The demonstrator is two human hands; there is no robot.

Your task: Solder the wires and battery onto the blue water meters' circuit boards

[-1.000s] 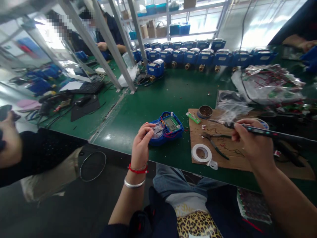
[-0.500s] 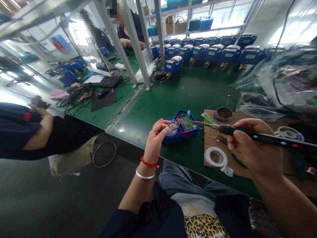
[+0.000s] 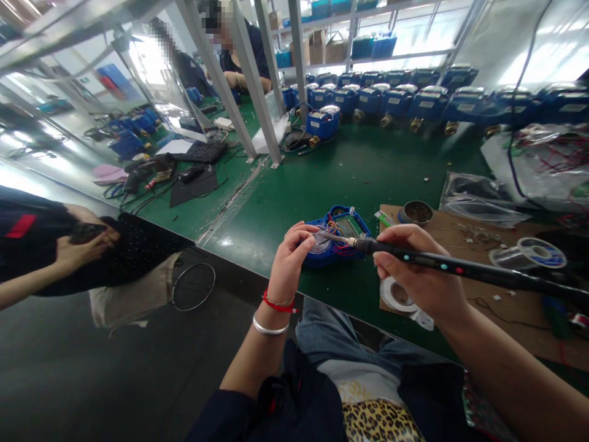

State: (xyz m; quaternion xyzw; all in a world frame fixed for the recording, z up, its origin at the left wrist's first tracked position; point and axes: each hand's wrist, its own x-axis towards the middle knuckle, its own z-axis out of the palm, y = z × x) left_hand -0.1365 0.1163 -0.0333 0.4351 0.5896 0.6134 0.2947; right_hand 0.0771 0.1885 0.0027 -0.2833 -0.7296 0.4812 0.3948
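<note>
Near the frame's centre, the left hand point(image 3: 291, 258) pinches something small against the open blue meter point(image 3: 338, 236), while the right hand point(image 3: 416, 276) grips a soldering iron point(image 3: 442, 265) whose tip reaches the meter's wiring. Both sit on the green surface point(image 3: 368, 172). Farther back, along the upper right, runs a row of blue meters point(image 3: 414, 101).

Tape roll point(image 3: 401, 293) right of open meter point(image 3: 338, 236)

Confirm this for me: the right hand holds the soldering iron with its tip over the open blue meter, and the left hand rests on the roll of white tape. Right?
Not quite. In the head view the left hand is at the open blue meter, not on the roll of white tape. The right hand does hold the soldering iron, tip over the meter.
</note>
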